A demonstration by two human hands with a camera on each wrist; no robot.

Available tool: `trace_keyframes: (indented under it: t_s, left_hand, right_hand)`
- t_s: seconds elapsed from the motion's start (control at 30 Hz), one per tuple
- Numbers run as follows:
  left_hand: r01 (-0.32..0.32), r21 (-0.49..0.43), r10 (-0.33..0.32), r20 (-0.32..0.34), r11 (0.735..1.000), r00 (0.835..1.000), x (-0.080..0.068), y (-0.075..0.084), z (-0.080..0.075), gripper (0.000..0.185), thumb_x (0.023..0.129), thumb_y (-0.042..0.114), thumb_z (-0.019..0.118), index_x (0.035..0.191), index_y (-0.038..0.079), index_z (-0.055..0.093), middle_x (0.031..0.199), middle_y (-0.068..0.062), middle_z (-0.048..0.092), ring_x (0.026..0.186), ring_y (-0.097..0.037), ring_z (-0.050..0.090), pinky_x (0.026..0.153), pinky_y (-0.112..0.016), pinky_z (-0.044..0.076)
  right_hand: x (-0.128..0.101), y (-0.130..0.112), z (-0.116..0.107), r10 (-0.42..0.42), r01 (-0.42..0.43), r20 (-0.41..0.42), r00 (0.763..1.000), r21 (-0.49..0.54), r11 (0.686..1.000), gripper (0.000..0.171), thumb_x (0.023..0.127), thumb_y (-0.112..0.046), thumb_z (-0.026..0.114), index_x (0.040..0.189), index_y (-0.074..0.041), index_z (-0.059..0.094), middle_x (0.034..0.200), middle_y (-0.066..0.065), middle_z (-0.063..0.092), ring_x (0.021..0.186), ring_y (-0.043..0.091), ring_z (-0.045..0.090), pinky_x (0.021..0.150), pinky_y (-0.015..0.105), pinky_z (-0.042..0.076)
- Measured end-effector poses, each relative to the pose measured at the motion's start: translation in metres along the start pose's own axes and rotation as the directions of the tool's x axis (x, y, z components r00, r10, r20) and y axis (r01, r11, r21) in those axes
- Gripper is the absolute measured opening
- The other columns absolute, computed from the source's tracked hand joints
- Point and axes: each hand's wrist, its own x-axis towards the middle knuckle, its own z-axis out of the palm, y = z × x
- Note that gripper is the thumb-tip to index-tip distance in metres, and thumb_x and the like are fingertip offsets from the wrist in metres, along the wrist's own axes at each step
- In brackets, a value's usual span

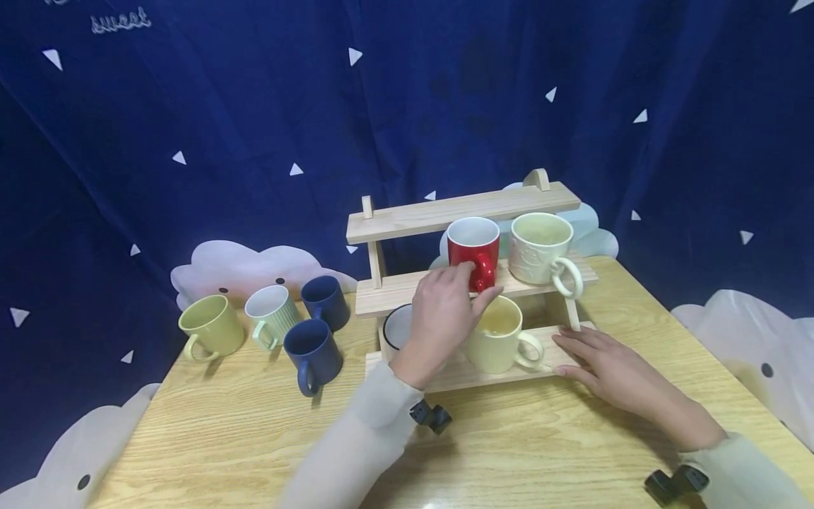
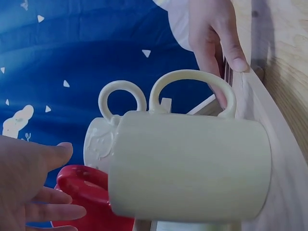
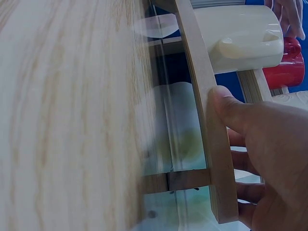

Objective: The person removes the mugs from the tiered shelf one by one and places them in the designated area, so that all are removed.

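Rack: three-tier stand (image 1: 464, 209) of pale, straight-grained wood, planks flat and square-edged, on the wood-grained worktop (image 1: 254, 445).
Red mug: glossy, white inside, upright on the middle shelf; the left hand (image 1: 445, 311) is at its handle, fingers loosely extended and not closed around it; contact is unclear.
Shelf end: the right hand (image 1: 610, 371) grips the bottom plank's edge, thumb against the front.
Embossed mug: cream (image 1: 537, 256), raised pattern, ring handle, beside the red one.
Bottom shelf: smooth pale-yellow mug (image 1: 494, 348) and a dark-rimmed white mug (image 1: 397, 329), the latter partly hidden by the left hand and forearm.
Worktop's left: olive-yellow mug (image 1: 216, 329), ribbed pale-green mug (image 1: 280, 318) with a white interior, two dark-blue mugs (image 1: 314, 353) (image 1: 327, 304), all upright.
Mug contents: cannot tell.
Backdrop: navy cloth (image 1: 407, 106), white triangles, cloud shapes.
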Motion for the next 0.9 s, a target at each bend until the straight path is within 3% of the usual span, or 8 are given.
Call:
trace_keyframes:
  t_s: [0.17, 0.33, 0.73, 0.9]
  left_hand:
    - [0.016, 0.058, -0.012, -0.06, 0.998, 0.998, 0.0049, 0.0064, 0.003, 0.042, 0.081, 0.056, 0.051, 0.087, 0.015, 0.056, 0.071, 0.005, 0.057, 0.068, -0.013, 0.052, 0.063, -0.027, 0.043]
    - [0.037, 0.1, -0.029, -0.084, 0.994, 0.996, 0.0075, 0.0097, 0.0045, 0.04, 0.081, 0.054, 0.054, 0.083, 0.014, 0.054, 0.07, 0.003, 0.058, 0.065, -0.015, 0.051, 0.06, -0.028, 0.043]
    - [0.032, 0.129, -0.026, -0.047, 0.991, 0.999, 0.0067, 0.0093, 0.0077, 0.032, 0.084, 0.044, 0.052, 0.087, 0.013, 0.058, 0.074, -0.001, 0.062, 0.067, -0.017, 0.054, 0.061, -0.03, 0.045]
    - [0.061, 0.132, -0.059, -0.017, 0.989, 0.998, 0.0046, 0.0064, 0.0027, 0.031, 0.085, 0.042, 0.05, 0.084, 0.012, 0.057, 0.072, -0.001, 0.061, 0.067, -0.016, 0.055, 0.057, -0.029, 0.045]
  right_hand:
    - [0.0006, 0.0007, -0.0002, -0.005, 0.005, -0.004, 1.0, -0.006, 1.0, 0.054, 0.083, -0.044, 0.057, 0.124, -0.01, 0.052, 0.125, 0.012, 0.05, 0.116, 0.036, 0.04, 0.092, 0.05, 0.034]
    - [0.0006, 0.0014, 0.0003, -0.013, 0.013, -0.011, 1.0, -0.009, 1.0, 0.054, 0.083, -0.043, 0.058, 0.124, -0.009, 0.052, 0.124, 0.012, 0.05, 0.116, 0.036, 0.041, 0.092, 0.05, 0.034]
    - [0.0006, 0.0027, 0.0021, -0.023, 0.023, -0.015, 1.0, -0.01, 1.0, 0.053, 0.083, -0.044, 0.057, 0.123, -0.009, 0.053, 0.123, 0.013, 0.05, 0.115, 0.036, 0.041, 0.092, 0.05, 0.034]
    - [0.0003, 0.0023, 0.0019, -0.023, 0.022, -0.015, 1.0, -0.01, 1.0, 0.053, 0.083, -0.044, 0.057, 0.123, -0.009, 0.053, 0.124, 0.013, 0.05, 0.116, 0.036, 0.041, 0.092, 0.05, 0.034]
